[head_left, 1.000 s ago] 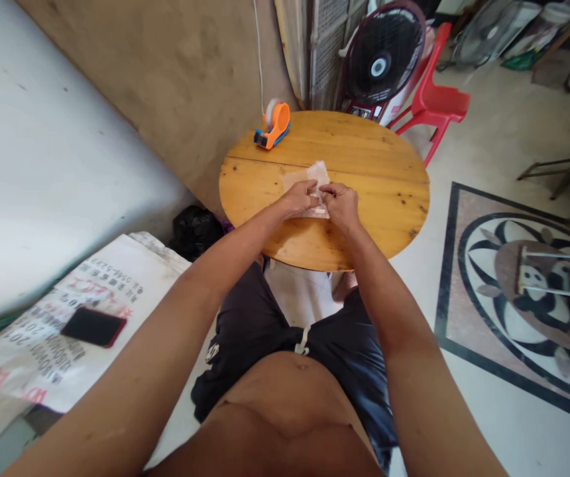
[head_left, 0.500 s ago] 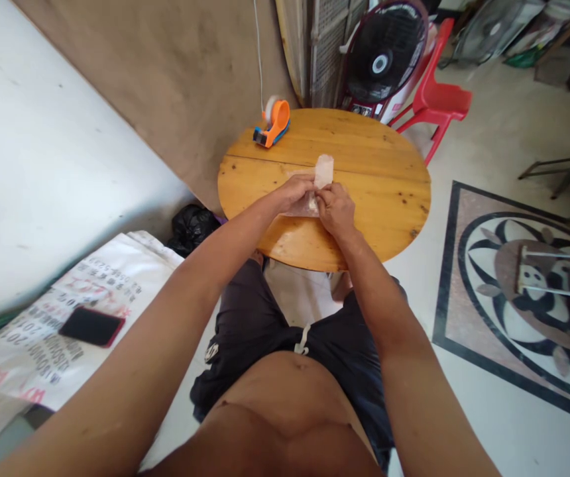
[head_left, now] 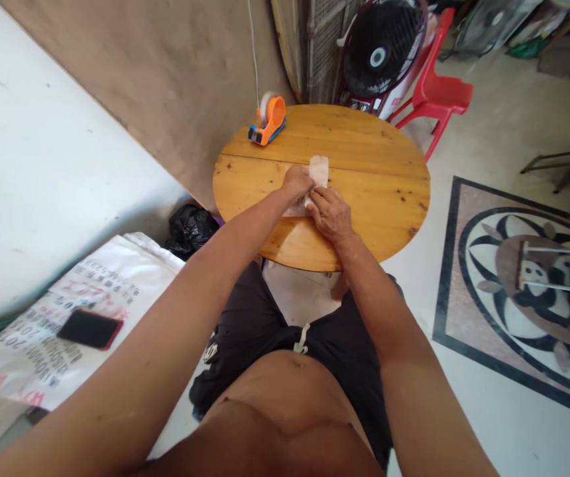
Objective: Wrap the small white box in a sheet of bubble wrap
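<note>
A pale, see-through sheet that looks like bubble wrap lies on the round wooden table, with one strip pointing away from me. My left hand is closed on its folded middle, knuckles up. Close against it, my right hand has bent fingers pinching the near side of the same wrap. Something small and whitish shows between the fingers, too covered to name. Toward the table's far left stands an orange and blue tape dispenser with a roll of tape, touched by neither hand.
A fan and a red chair stand beyond the table. On the left, a phone lies on printed white sacks. A black plastic bag sits between the sacks and the table.
My left hand has turned over the wrap, so its knuckles now face up. The right-hand fingers have shifted slightly left, closer to it. The view has moved a little.
</note>
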A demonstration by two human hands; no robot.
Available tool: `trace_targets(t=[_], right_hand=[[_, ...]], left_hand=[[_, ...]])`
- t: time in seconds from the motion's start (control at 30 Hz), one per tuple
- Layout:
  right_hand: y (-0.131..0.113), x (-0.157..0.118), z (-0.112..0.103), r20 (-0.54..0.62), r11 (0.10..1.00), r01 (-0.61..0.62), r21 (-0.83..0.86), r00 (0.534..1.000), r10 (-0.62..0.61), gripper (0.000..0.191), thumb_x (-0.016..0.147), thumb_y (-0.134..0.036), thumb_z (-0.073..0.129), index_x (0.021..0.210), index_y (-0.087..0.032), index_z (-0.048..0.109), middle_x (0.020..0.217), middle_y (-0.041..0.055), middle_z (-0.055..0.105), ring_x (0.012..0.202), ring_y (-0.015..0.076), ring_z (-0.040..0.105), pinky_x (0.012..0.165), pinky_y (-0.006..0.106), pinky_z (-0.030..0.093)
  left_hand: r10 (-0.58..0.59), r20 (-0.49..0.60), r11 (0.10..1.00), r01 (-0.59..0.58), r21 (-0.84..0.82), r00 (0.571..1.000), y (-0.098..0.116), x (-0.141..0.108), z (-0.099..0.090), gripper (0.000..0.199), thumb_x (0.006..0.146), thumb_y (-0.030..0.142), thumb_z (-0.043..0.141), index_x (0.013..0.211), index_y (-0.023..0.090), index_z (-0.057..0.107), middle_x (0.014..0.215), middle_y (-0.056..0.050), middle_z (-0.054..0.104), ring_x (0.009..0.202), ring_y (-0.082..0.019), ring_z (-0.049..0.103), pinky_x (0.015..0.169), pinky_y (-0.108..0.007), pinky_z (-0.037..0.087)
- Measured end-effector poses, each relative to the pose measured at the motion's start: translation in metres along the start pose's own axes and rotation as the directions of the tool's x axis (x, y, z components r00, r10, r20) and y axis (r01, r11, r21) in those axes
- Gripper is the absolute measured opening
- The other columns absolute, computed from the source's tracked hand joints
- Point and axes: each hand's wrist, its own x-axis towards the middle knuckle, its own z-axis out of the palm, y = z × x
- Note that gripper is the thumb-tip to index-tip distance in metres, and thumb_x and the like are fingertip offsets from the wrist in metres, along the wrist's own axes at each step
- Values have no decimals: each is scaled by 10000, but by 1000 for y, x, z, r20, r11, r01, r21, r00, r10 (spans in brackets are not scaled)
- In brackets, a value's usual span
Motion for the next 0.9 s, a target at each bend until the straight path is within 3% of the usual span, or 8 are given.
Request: trace_targets(t=[0.13,0.37,0.63,0.8,0.9], right_hand=[[-3,-1,-3,31,1000,-18,-14,999,19,595,1074,-512,286,1319,-147,687,1361,172,663,1240,302,590,1119,478,457],[-5,0,-7,80,1000,-19,-4,997,19,569,1063,-502,307,1358,-151,643,1388,196,625,1304,324,547,1145,525,433],[-2,0,2,101,999,-44,24,994,41,594,1037,-551,349,1360,-114,588,1355,241,594,1228,334,591,1052,495,514],[-4,-1,3,124,997,-80,-2,989,79,559,1040,-530,376,1340,-108,584,1367,243,582,1194,332,606,1030,472,517],[-6,-1,2,115,996,-87,0,990,87,526,1037,-531,392,1314,-133,596,1357,230,592,1168,332,614,1005,474,523]], left_hand=[[103,-9,974,-99,202,995,-6,6,-9,254,719,84,684,568,185,507,666,-24,519,890,-214,611,828,-294,451],[175,14,945,-172,280,984,-10,4,-19,182,709,228,805,709,167,633,901,-129,680,1127,-316,620,975,-383,464],[209,8,908,-197,370,978,-4,4,-23,197,800,266,737,930,119,718,988,-168,706,1118,-315,637,998,-377,452],[236,-116,930,-190,314,965,-20,-30,-57,339,898,303,612,1169,113,688,1061,-160,712,1113,-282,630,1026,-354,431],[134,-176,964,-87,252,975,-40,-67,-83,421,910,322,606,1283,127,620,991,-117,714,1041,-254,644,989,-327,449]])
